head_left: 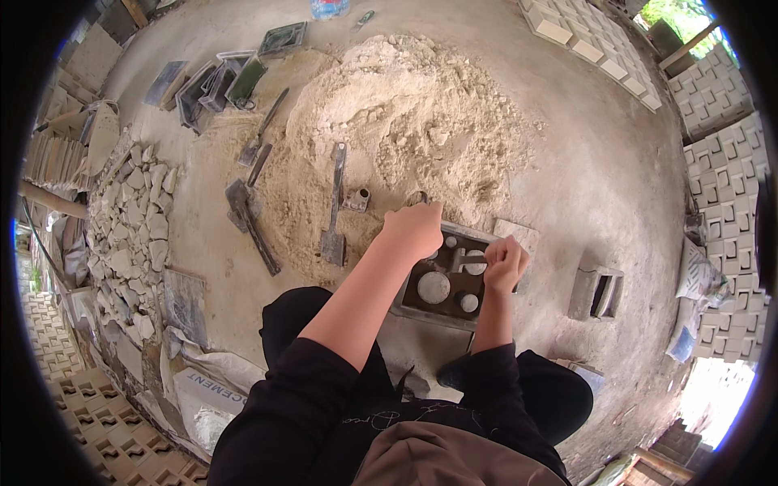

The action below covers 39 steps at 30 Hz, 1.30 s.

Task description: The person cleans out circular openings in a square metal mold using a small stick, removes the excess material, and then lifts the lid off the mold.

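Observation:
On the ground before me lies a rectangular metal mold (435, 317) with a brown plate inside and several round pale knobs, the largest a disc (433, 287) near its left side. My left hand (415, 230) is closed in a fist at the mold's far left corner. A small round object (416, 198) shows just beyond its knuckles; what the fingers hold is hidden. My right hand (506, 264) is closed at the mold's right side, on the end of a short grey T-shaped handle (470, 260) lying across the plate.
A big heap of pale sandy powder (405, 113) rises beyond the mold. Left of it lie a flat trowel (334, 243), a small metal cup (356, 199) and a hammer-like tool (241, 202). A hollow block (596, 293) stands right; broken stones (138, 219) are piled far left.

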### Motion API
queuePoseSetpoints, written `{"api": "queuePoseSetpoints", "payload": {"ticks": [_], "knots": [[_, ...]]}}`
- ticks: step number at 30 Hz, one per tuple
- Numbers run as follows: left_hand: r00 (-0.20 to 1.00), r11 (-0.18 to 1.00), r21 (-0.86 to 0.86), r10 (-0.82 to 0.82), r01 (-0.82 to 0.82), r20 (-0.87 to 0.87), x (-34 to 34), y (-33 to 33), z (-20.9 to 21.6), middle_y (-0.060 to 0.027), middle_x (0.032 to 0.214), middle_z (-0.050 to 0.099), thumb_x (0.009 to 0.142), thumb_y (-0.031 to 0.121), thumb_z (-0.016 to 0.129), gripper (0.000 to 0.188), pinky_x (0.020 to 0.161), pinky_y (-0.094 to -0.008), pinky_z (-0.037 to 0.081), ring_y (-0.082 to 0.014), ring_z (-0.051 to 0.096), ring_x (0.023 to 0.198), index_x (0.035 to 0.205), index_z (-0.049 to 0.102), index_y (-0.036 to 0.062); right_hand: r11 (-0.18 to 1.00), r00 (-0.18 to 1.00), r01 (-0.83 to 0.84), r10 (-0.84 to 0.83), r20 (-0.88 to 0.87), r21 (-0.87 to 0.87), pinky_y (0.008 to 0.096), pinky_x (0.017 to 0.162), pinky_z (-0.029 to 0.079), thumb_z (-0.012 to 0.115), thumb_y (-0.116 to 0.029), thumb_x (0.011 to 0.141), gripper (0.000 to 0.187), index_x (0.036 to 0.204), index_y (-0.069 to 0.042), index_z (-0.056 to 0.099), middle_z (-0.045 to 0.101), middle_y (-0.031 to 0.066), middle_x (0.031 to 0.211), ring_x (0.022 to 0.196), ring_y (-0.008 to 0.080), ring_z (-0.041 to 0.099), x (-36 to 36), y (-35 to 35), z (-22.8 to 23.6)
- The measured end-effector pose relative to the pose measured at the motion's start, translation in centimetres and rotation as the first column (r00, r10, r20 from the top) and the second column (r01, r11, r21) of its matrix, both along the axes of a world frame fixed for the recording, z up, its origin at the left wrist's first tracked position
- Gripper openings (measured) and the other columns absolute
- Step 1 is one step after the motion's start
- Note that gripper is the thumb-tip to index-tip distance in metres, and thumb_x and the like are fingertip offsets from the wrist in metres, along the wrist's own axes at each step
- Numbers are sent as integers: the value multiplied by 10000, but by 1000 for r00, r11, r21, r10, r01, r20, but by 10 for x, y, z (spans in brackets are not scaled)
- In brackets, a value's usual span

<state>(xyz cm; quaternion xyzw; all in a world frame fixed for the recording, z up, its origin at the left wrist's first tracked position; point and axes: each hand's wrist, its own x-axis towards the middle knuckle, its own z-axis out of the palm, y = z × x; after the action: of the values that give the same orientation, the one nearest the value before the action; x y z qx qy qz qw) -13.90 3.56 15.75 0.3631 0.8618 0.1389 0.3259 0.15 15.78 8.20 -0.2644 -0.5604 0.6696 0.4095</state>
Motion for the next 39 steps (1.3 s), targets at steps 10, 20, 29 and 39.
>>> {"api": "queuePoseSetpoints", "payload": {"ticks": [10, 20, 29, 39], "knots": [[1000, 1000, 10, 3, -3, -14, 2, 2, 2, -148, 1011, 596, 810, 105, 441, 324, 785, -431, 452, -306, 577, 951, 1126, 490, 54, 975, 987, -157, 159, -1, 157, 259, 358, 258, 351, -90, 844, 377, 473, -76, 281, 272, 3, 431, 379, 94, 265, 18, -20, 7], [998, 997, 73, 5, 0, -69, 4, 2, -3, -145, 983, 603, 805, 113, 448, 291, 773, -447, 458, -320, 582, 936, 1086, 500, 58, 921, 958, -283, 286, 28, 269, 269, 365, 209, 442, -204, 816, 410, 458, -27, 350, 393, 31, 435, 381, 102, 338, 8, -22, 3], [1000, 1000, -17, -6, 6, 9, 3, 6, 7, -142, 1063, 578, 802, 126, 467, 298, 826, -466, 422, -306, 557, 999, 1095, 488, 76, 879, 912, -410, 387, 138, 243, 273, 374, 263, 421, -159, 742, 354, 432, -35, 304, 349, 39, 416, 368, 118, 302, 0, -8, 0], [999, 1000, 13, 1, -2, 36, 2, 4, 2, -126, 1009, 598, 797, 106, 458, 289, 800, -457, 435, -299, 581, 953, 1080, 497, 62, 806, 842, -535, 484, 238, 253, 289, 395, 224, 490, -222, 774, 373, 500, 10, 388, 345, 39, 438, 398, 123, 311, -12, -16, -9]]}}
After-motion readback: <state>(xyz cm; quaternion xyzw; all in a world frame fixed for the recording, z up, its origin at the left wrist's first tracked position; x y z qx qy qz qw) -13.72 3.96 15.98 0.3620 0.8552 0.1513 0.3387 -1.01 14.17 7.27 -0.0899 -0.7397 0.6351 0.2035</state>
